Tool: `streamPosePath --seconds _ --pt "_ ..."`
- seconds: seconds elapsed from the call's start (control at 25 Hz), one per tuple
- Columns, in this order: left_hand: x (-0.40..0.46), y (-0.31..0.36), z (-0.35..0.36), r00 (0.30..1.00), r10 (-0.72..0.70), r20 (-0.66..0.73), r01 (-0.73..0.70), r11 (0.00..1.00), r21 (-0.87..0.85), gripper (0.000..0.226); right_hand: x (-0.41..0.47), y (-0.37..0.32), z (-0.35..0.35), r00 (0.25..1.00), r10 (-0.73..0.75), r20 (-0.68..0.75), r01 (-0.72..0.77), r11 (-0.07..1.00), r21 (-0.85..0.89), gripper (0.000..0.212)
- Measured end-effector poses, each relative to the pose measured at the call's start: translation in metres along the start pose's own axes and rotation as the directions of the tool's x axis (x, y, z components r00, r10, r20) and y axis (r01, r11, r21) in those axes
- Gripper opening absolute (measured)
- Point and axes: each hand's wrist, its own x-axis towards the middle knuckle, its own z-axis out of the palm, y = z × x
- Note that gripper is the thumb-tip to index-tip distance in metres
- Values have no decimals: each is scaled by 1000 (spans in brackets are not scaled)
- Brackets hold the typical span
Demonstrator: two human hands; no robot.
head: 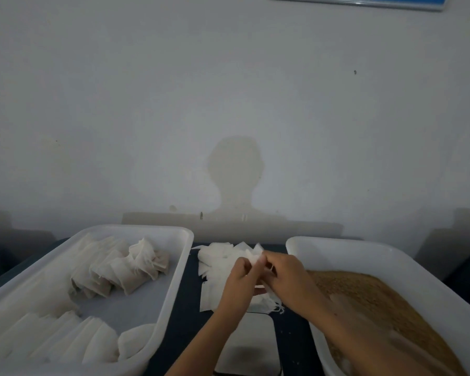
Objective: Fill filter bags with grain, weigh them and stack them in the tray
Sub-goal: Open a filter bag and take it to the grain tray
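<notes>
No legible writing; both hands, left hand and right hand, pinch 1 bag above the pile, tray at 9 o'clock, grain at 3.

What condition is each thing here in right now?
Left white plastic tray: holds rows of filled bags.
Right white plastic tray: holds brown grain.
Loose pile of empty white filter bags: on dark table.
Left hand, right hand: both pinching one bag.
Metal scale platform: bare.
</notes>
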Motion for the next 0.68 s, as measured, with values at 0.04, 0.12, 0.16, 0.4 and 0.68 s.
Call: streamPosePath --seconds 0.04,0.12,0.16,0.4,0.68 --pt "3 0 0 1000 -8 -24 7 1000 -29 36 2 0 2 1000 10 12 -10 1000 5 21" --pt "10 -1 -2 998 -25 -65 22 999 -48 33 7 3 5 999 21 28 -21 1000 -13 28" --pt "15 -2 -4 996 -40 -78 37 998 -41 32 10 7 5 999 21 49 -20 999 -37 31" --pt "51 -16 -10 998 4 -66 8 984 177 23 22 36 4 995 98 -18 -100 990 -96 33" --pt "74 -37 -14 993 -74 -87 114 577 808 57 4 72 -25 919 384 -95 -344 894 288 33"
